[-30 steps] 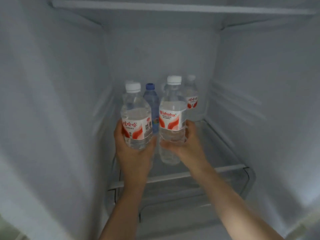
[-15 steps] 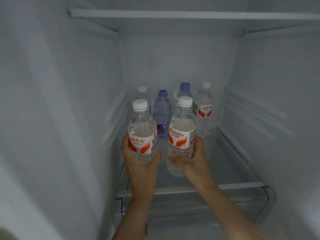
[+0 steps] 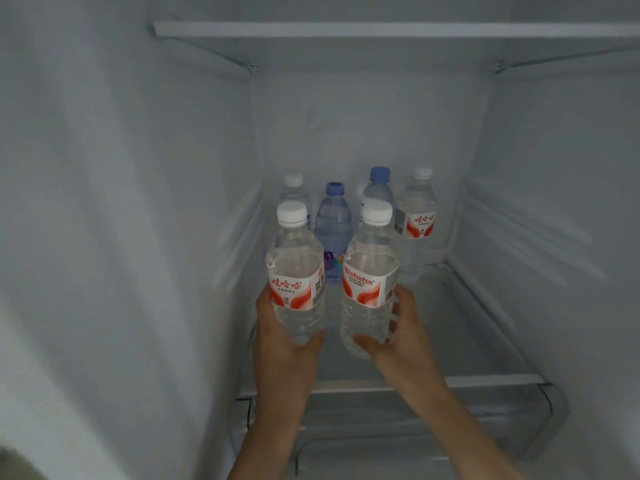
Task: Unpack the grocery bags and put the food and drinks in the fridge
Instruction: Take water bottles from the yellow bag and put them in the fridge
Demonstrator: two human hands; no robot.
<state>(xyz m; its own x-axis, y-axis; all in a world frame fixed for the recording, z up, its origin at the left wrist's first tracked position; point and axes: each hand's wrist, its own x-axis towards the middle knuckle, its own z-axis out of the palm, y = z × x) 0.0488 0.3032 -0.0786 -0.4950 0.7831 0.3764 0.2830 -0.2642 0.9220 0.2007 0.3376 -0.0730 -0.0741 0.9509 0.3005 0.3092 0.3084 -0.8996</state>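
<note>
Both hands w/ their bottles sit a bit further into the fridge than 0.5 s ago, closer to the back row; grips look unchanged. Left hand [image 3: 284, 344] wraps round the lower body of the left bottle [image 3: 296, 282], thumb showing at the bottle's base, fingers hidden behind. Right hand [image 3: 398, 337] grasps the right bottle [image 3: 370, 282] low down too, thumb across the front near the base, fingers round the right side. Both are clear water bottles w/ white caps & red-white labels, held upright, side by side w/ a narrow gap between, over the glass shelf [image 3: 467, 341]; can't tell if their bases touch it.

Behind them 4 more bottles stand at the back of the shelf: a white-cap bottle [image 3: 293, 188] mostly hidden behind the left one, a blue-cap bottle [image 3: 334, 220] showing in the gap, a second blue-cap bottle [image 3: 379, 183] behind the right one, & a white-cap labelled bottle [image 3: 415, 216] furthest right, near the fridge's back right corner. An upper shelf [image 3: 381, 29] spans the top of the compartment.
</note>
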